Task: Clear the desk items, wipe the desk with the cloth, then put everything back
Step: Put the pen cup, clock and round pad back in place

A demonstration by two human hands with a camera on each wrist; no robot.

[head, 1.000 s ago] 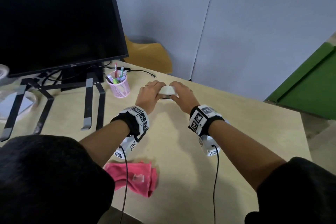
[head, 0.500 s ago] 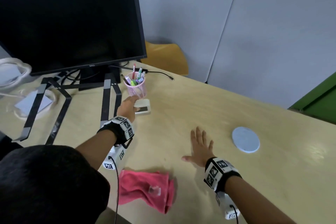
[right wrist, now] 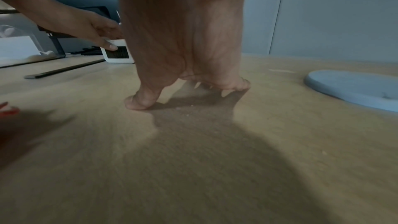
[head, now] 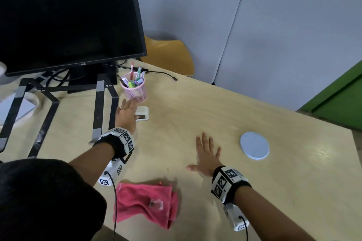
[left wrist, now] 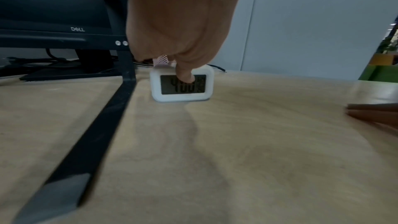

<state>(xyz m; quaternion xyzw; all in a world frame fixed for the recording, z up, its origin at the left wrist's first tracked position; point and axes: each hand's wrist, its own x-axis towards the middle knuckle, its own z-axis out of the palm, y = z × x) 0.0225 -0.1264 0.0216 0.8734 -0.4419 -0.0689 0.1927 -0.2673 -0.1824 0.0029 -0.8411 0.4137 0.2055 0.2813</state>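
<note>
A small white digital clock (head: 144,114) stands on the wooden desk (head: 195,107) just in front of the pink mesh pen cup (head: 136,90). My left hand (head: 127,111) reaches over it with fingers stretched toward the cup. Its thumb (left wrist: 185,76) lies against the clock's display (left wrist: 183,88); the right wrist view shows the same touch on the clock (right wrist: 118,54). My right hand (head: 205,151) lies flat on the desk with fingers spread, holding nothing. A crumpled pink cloth (head: 145,201) lies at the near edge. A round pale-blue coaster (head: 254,145) sits to the right of my right hand.
A black monitor (head: 68,15) stands at the back left, with a black laptop stand (head: 101,107) in front of it. A thin cable (head: 162,73) runs behind the pen cup. A yellow chair (head: 168,55) is behind the desk. The desk's right edge is near the coaster.
A second ago both hands held the white clock together mid-desk. The left hand has since carried it to the pen cup, and the right hand has dropped flat onto the desk.
</note>
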